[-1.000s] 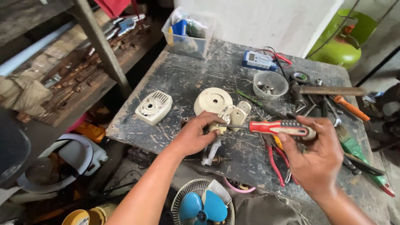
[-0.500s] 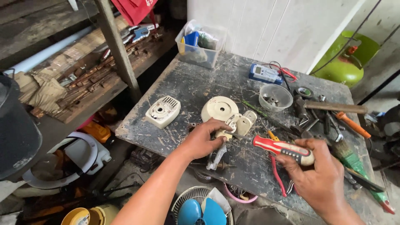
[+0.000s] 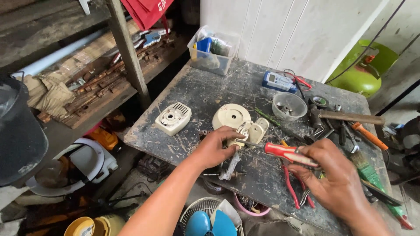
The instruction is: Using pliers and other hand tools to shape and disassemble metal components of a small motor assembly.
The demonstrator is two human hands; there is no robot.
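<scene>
I am looking down at a scratched, dark bench [image 3: 205, 94] cluttered with fan parts and tools. My left hand [image 3: 217, 147] is curled around a small cream-coloured plastic fan part [image 3: 250, 131] near the front middle of the bench, fingers wrapped on it to pin it in place. My right hand [image 3: 334, 177] is closed in a fist around the red handle of a screwdriver [image 3: 280, 151], whose metal shaft runs leftwards so that its tip meets the part under my left hand; I cannot see the tip itself or any screw head. Judging from how things lie, the fan is already well taken apart: a round cream cover [image 3: 231, 116] lies just behind the part I am holding, a square vented cream housing [image 3: 173, 118] sits apart to the left, and a clear bowl [image 3: 289, 106] with small bits of hardware stands further back. A shaft-like metal piece [image 3: 229, 167] lies at the front edge below my left hand. The part in hand looks to be still in work. Red-handled pliers [image 3: 292, 190], a hammer [image 3: 345, 117], a paintbrush [image 3: 372, 175] and a blue meter [image 3: 279, 81] lie around on the right, and a small fan with blue blades [image 3: 209, 222] is down on the floor in front.
</scene>
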